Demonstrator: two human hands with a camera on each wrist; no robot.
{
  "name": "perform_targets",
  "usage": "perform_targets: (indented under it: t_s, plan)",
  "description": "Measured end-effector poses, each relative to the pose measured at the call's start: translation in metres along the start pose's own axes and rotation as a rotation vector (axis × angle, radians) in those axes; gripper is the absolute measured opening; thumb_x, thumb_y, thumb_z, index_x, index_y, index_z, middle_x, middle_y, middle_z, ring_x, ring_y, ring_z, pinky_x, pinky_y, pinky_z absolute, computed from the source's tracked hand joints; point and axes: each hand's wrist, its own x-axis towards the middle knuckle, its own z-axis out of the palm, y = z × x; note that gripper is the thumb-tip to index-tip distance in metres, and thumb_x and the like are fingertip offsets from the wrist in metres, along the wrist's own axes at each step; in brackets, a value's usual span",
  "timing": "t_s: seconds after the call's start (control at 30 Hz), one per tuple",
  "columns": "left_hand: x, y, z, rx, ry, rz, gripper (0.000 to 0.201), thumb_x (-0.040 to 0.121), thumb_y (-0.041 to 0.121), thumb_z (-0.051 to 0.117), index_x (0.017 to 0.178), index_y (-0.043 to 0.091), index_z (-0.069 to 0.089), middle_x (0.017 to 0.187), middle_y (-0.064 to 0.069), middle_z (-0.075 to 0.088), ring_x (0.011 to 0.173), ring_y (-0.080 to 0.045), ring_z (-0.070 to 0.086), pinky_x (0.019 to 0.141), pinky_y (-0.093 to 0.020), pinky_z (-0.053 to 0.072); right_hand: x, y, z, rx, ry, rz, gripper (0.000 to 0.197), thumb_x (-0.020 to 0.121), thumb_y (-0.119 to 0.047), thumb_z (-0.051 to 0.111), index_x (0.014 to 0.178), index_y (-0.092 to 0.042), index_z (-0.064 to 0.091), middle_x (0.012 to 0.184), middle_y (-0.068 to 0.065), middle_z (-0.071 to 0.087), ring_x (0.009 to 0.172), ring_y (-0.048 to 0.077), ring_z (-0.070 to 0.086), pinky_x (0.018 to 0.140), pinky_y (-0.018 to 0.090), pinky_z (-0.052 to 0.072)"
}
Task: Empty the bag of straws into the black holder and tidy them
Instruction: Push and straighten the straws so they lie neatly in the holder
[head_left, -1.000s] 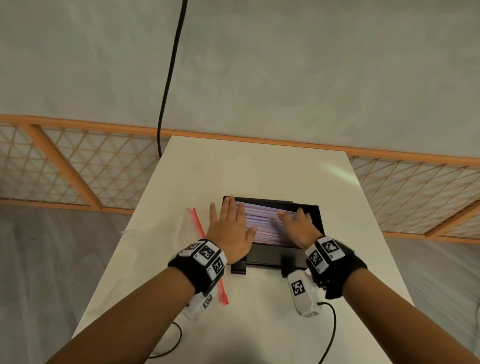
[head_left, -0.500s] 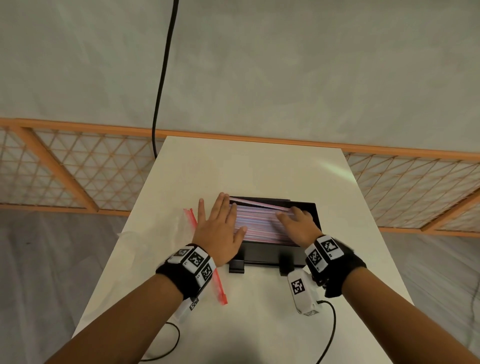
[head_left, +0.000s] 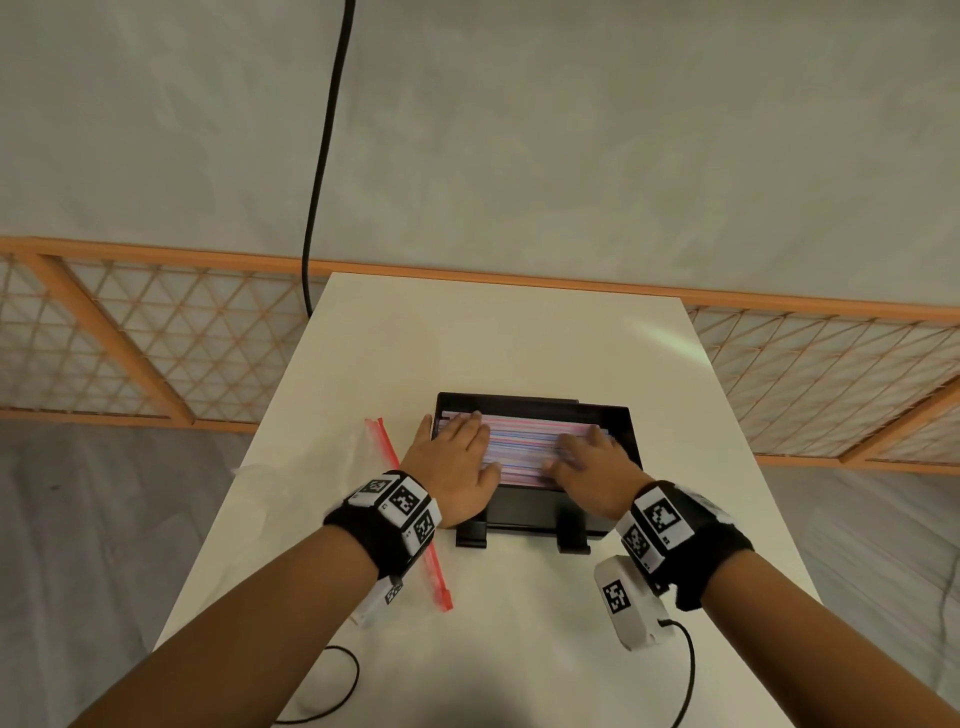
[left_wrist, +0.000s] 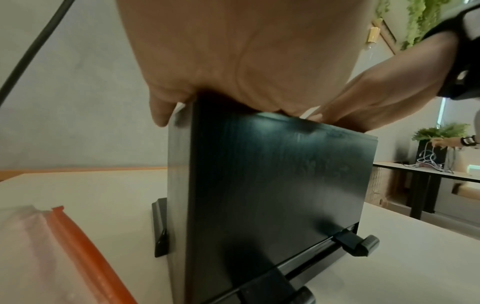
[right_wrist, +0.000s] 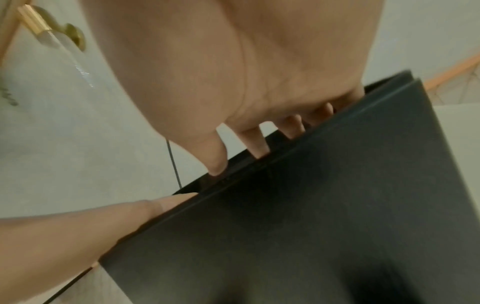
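Note:
A black holder (head_left: 621, 423) stands mid-table, filled with pink, blue and white straws (head_left: 524, 441) lying flat. My left hand (head_left: 457, 452) lies palm-down on the straws at the holder's left end, fingers straight. My right hand (head_left: 587, 457) rests flat on the straws at the right end, fingers spread. The left wrist view shows the holder's dark front wall (left_wrist: 272, 195) under my left palm (left_wrist: 246, 51). From the right wrist, my right fingers (right_wrist: 255, 142) dip over the holder's rim (right_wrist: 337, 185). The clear bag with its red zip strip (head_left: 410, 514) lies flat left of the holder.
The white table (head_left: 519, 338) ends close on both sides, with grey floor beyond. An orange lattice rail (head_left: 156, 332) runs behind it. A black cable (head_left: 324, 156) hangs at the back left. Thin cables from the wrist cameras trail over the table's near part (head_left: 688, 670).
My left hand has slid rightward from the holder's left edge onto the straws. A straw that stuck up along the back now lies level. My right hand stays at the right end.

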Motion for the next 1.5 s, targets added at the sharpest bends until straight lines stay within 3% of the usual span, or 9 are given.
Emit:
perform_targets:
  t_s: [0.13,0.3,0.63,0.83,0.93,1.07,1.2,1.37,1.5]
  plan:
    - [0.001,0.001,-0.002,0.022,-0.035,-0.011,0.060,0.098,0.041,0.017,0.150,0.013,0.006,0.161,-0.003,-0.001,0.148,-0.017,-0.001,0.118,-0.051,-0.005,-0.020,-0.002,-0.003,-0.131,0.115,-0.082,0.061,0.090,-0.058,0.034,0.138,-0.019,0.036,0.145,0.011,0.035,0.137,0.033,0.029,0.111,0.047,0.026]
    - [0.000,0.001,-0.002,0.021,-0.038,-0.016,0.060,0.097,0.041,0.017,0.150,0.013,0.007,0.161,-0.003,-0.001,0.148,-0.019,-0.002,0.117,-0.052,-0.007,-0.024,0.002,0.000,-0.327,-0.043,-0.166,0.082,0.076,-0.077,0.036,0.135,-0.020,0.041,0.135,0.004,0.043,0.129,0.026,0.037,0.107,0.046,0.031]
    - [-0.001,0.003,-0.002,0.025,-0.039,-0.025,0.060,0.097,0.039,0.017,0.150,0.013,0.006,0.161,-0.003,-0.001,0.148,-0.018,-0.002,0.116,-0.053,-0.008,-0.010,-0.013,-0.010,-0.453,-0.197,-0.173,0.094,0.060,-0.075,0.061,0.133,-0.018,0.042,0.125,0.007,0.055,0.112,0.026,0.054,0.097,0.037,0.046]
    - [0.001,0.001,0.000,0.033,-0.027,-0.027,0.060,0.096,0.040,0.016,0.150,0.013,0.007,0.161,-0.003,0.000,0.148,-0.018,-0.001,0.115,-0.053,-0.009,-0.008,-0.016,-0.020,-0.060,-0.259,-0.208,0.064,0.090,-0.052,0.045,0.144,-0.021,0.031,0.149,0.003,0.038,0.137,0.020,0.036,0.110,0.021,0.022]
    - [0.001,0.001,0.001,0.037,-0.032,-0.026,0.061,0.096,0.040,0.016,0.150,0.013,0.007,0.161,-0.003,0.000,0.148,-0.018,-0.001,0.116,-0.054,-0.009,0.006,-0.005,-0.011,-0.101,-0.258,-0.147,0.102,0.064,-0.090,0.030,0.144,-0.027,0.030,0.149,0.005,0.039,0.136,0.022,0.038,0.115,0.036,0.027]
    - [0.001,0.001,0.001,0.028,-0.018,-0.027,0.061,0.096,0.039,0.017,0.150,0.012,0.008,0.161,-0.004,0.001,0.148,-0.019,0.001,0.116,-0.054,-0.008,-0.004,-0.010,-0.014,-0.061,-0.320,-0.128,0.075,0.083,-0.066,0.044,0.144,-0.024,0.031,0.148,0.003,0.039,0.136,0.021,0.037,0.112,0.029,0.024]
    - [0.001,0.002,0.002,0.013,0.004,-0.029,0.061,0.096,0.039,0.018,0.149,0.012,0.008,0.161,-0.004,0.002,0.147,-0.019,0.003,0.116,-0.055,-0.008,0.001,-0.007,-0.011,-0.027,-0.292,-0.144,0.078,0.080,-0.064,0.051,0.144,-0.024,0.031,0.148,0.004,0.039,0.135,0.022,0.037,0.113,0.032,0.025]
    - [0.001,0.001,0.003,0.003,0.019,-0.021,0.062,0.096,0.040,0.019,0.150,0.011,0.008,0.161,-0.006,0.003,0.147,-0.020,0.004,0.116,-0.055,-0.008,0.019,0.002,-0.002,0.111,-0.296,-0.175,0.122,0.045,-0.090,0.052,0.146,-0.028,0.025,0.152,-0.001,0.032,0.140,0.018,0.029,0.116,0.032,0.020]
    - [0.001,0.000,0.005,-0.004,0.047,-0.012,0.062,0.095,0.040,0.020,0.149,0.010,0.009,0.160,-0.007,0.005,0.147,-0.021,0.006,0.116,-0.056,-0.008,0.012,-0.010,-0.010,0.328,-0.277,-0.186,0.064,0.086,-0.041,0.059,0.141,-0.022,0.032,0.147,0.003,0.039,0.137,0.019,0.035,0.113,0.026,0.024]
